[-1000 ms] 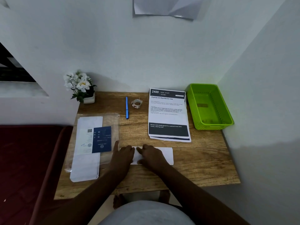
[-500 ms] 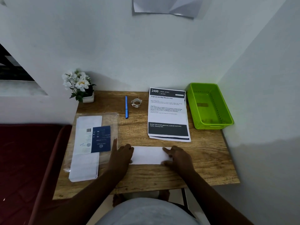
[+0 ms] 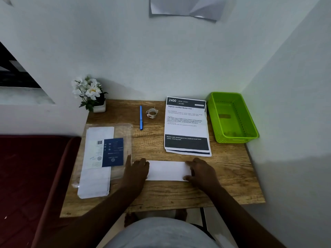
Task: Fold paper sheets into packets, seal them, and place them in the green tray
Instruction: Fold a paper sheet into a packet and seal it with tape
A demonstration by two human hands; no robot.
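Note:
A folded white paper strip [image 3: 167, 170] lies flat near the desk's front edge. My left hand [image 3: 136, 169] presses down on its left end, thumb stretched out to the left. My right hand [image 3: 200, 170] rests on its right end, fingers bent over the paper's edge. A stack of printed sheets [image 3: 186, 126] lies behind the strip. The green tray [image 3: 247, 135] stands at the back right corner with nothing but a label in it. A small tape roll [image 3: 151, 113] sits at the back middle.
A blue pen [image 3: 141, 117] lies left of the tape roll. A clear plastic sleeve with white envelopes and a blue booklet [image 3: 104, 154] covers the desk's left side. A flower pot [image 3: 93, 97] stands at the back left. Walls close the back and right.
My right hand slid along the folded strip from its left part to its right end, uncovering the middle. My left hand stayed on the left end.

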